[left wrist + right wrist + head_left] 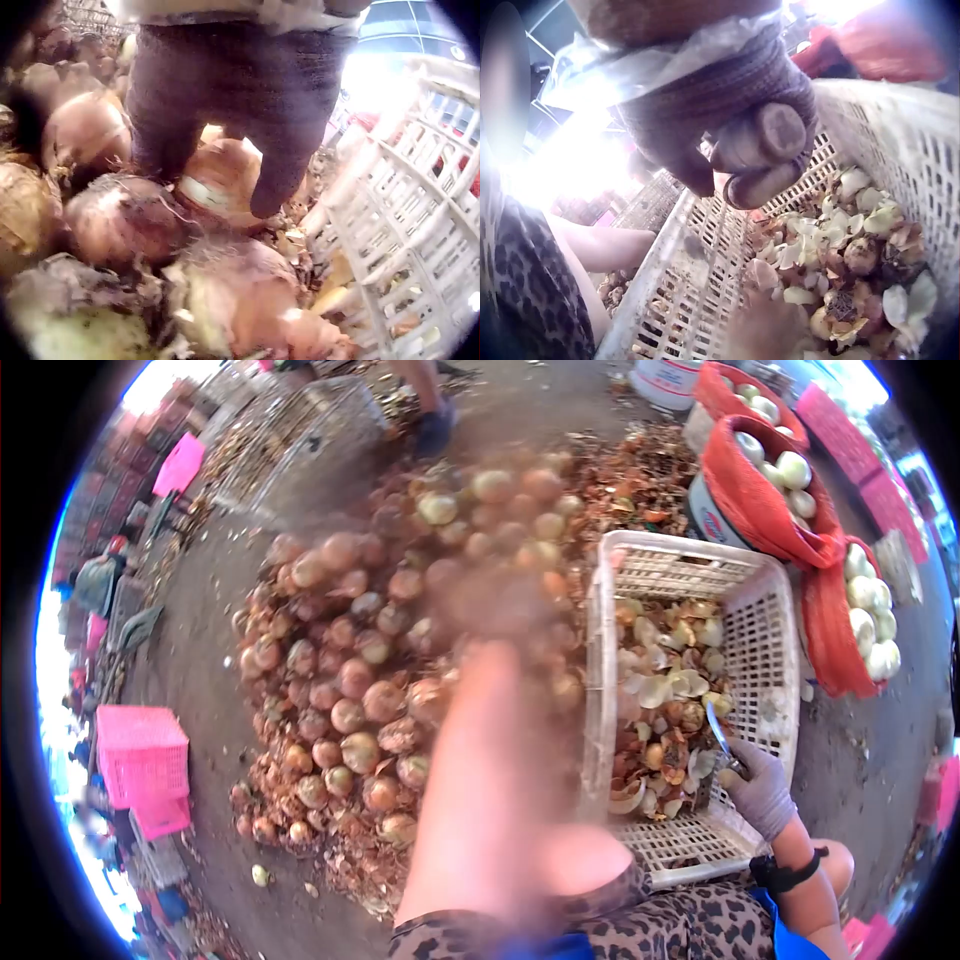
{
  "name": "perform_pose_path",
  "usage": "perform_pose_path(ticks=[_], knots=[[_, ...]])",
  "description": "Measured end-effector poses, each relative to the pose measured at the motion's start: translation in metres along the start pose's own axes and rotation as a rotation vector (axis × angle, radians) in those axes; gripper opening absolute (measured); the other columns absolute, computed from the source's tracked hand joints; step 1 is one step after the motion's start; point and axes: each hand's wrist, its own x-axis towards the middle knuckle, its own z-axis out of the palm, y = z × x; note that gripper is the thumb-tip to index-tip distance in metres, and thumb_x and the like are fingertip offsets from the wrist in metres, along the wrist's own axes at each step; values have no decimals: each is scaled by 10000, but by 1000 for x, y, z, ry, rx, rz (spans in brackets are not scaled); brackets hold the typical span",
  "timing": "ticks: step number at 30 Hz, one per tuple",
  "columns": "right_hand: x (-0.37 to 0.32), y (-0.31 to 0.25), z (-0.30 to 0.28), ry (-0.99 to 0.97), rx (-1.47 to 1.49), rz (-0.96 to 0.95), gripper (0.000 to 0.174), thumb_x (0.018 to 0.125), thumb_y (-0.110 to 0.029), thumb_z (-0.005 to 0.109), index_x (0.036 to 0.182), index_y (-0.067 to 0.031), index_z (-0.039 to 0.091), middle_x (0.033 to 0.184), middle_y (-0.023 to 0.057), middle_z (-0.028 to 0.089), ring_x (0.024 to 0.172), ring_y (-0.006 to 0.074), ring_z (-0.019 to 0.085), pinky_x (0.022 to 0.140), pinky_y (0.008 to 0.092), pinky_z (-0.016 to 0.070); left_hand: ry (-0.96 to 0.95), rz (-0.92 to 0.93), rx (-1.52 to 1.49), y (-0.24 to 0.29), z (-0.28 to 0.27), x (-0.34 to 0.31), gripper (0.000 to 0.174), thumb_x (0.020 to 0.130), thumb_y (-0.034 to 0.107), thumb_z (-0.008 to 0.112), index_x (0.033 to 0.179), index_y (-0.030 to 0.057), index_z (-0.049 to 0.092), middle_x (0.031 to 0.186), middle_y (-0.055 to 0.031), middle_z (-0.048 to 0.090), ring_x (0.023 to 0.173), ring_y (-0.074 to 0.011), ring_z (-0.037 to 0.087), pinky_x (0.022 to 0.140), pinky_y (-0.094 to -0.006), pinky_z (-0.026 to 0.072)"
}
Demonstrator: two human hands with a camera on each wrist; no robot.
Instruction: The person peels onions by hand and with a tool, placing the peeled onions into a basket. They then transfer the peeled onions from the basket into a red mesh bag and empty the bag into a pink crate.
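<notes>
The left wrist view settles what the head view does not: the gloved left hand (232, 94) grips an onion (221, 180) among others, its digits on both sides. In the head view a heavy blur lies over the far end of the reach, and that hand's shape cannot be made out there. The gloved right hand (760, 790) holds a knife (721, 738), its blade plain in the head view over the right part of the white crate (700, 548). The right wrist view shows the fingers curled; the blade cannot be made out there.

Obstructions: a blurred bare limb (470, 790) crosses the head view, hiding part of the onion pile (345, 670) on the ground left of the white crate. Leopard-print shorts (700, 925) show at the crate's near end. Another person's foot (435, 428) is beyond the pile, near a grey crate (300, 450). Pink crates (145, 760) stand at far left.

Containers: the white crate holds loose skins (670, 680); the right wrist view adds several roundish onions among them, one with its root end showing. Red bags (830, 645) at upper right hold pale peeled onions (872, 598); one bag sits in a white bucket (708, 518).
</notes>
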Motion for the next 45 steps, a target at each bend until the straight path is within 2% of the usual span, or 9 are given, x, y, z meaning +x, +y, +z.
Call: perform_pose_path(ticks=[2, 8, 14, 20, 25, 34, 38, 40, 45], knots=[[3, 3, 4, -31, 2, 10, 376, 766, -33, 570, 1137, 15, 598, 861, 87, 632, 748, 106, 569, 676, 270, 491, 31, -189, -330, 59, -70, -53, 462, 890, 369, 536, 1260, 101, 471, 1190, -186, 507, 1097, -308, 533, 877, -400, 461], [12, 28, 6, 21, 160, 175, 497, 730, 8, 560, 1226, 7, 547, 775, 26, 571, 620, 76, 519, 520, 218, 450, 427, -325, -452, 10, 33, 11, 419, 823, 175, 617, 1231, 149, 526, 1126, -148, 614, 1006, -317, 615, 852, -404, 500], [4, -15, -9, 14, 633, 257, 516, 777, -124, 557, 1270, -3, 465, 644, 25, 524, 378, 92, 422, 348, 209, 380, 2, -157, -2149, -48, 89, 24, 451, 848, 370, 626, 1213, 135, 500, 1089, -96, 606, 1034, -270, 591, 794, -464, 505], [-29, -30, -20, -112, 907, 292, 289, 842, -229, 558, 1056, -36, 539, 575, -1, 455, 389, 71, 367, 328, 210, 282, 671, 552, -1549, 45, -40, -101, 558, 907, 458, 503, 1274, 40, 460, 1165, -132, 585, 1062, -285, 589, 906, -438, 495], [-63, -40, -15, -318, 1107, -91, 598, 905, -540, 513, 1282, -78, 475, 833, 60, 643, 420, 59, 400, 338, 207, 287, -393, 579, -2129, 131, -133, -177, 468, 905, 285, 560, 1286, 38, 446, 1131, -143, 585, 1063, -235, 586, 904, -332, 512], [-121, -37, -73, -47, 1189, -380, 406, 898, -513, 551, 1014, -125, 573, 681, -4, 582, 470, 75, 494, 377, 176, 324, 359, 662, -632, 277, -200, -291, 678, 705, 138, 789, 1291, 29, 465, 1143, -129, 577, 1035, -228, 594, 871, -345, 507], [-126, -35, -89, 236, 872, -527, 492, 839, -354, 695, 1199, -41, 576, 763, -2, 630, 568, 49, 553, 468, 178, 401, -1, 369, -1380, 308, -192, -316, 836, 645, 10, 783, 1357, 85, 352, 1108, -127, 564, 905, -226, 630, 739, -304, 570], [-142, -32, -91, 271, 655, -519, 498, 838, -251, 695, 1254, -13, 564, 823, -24, 627, 667, 36, 528, 586, 200, 451, 103, 517, -1220, 297, -162, -282, 539, 737, 195, 772, 1180, 3, 532, 1192, -155, 549, 933, -187, 637, 689, -302, 571], [-132, -6, -88, 330, 658, -683, 237, 862, -179, 651, 1054, -41, 645, 796, -33, 621, 673, 50, 550, 610, 216, 464, -492, 428, -2280, 273, -116, -272, 675, 775, 316, 653, 1326, 12, 409, 1290, -169, 485, 1178, -298, 501, 972, -468, 454]])
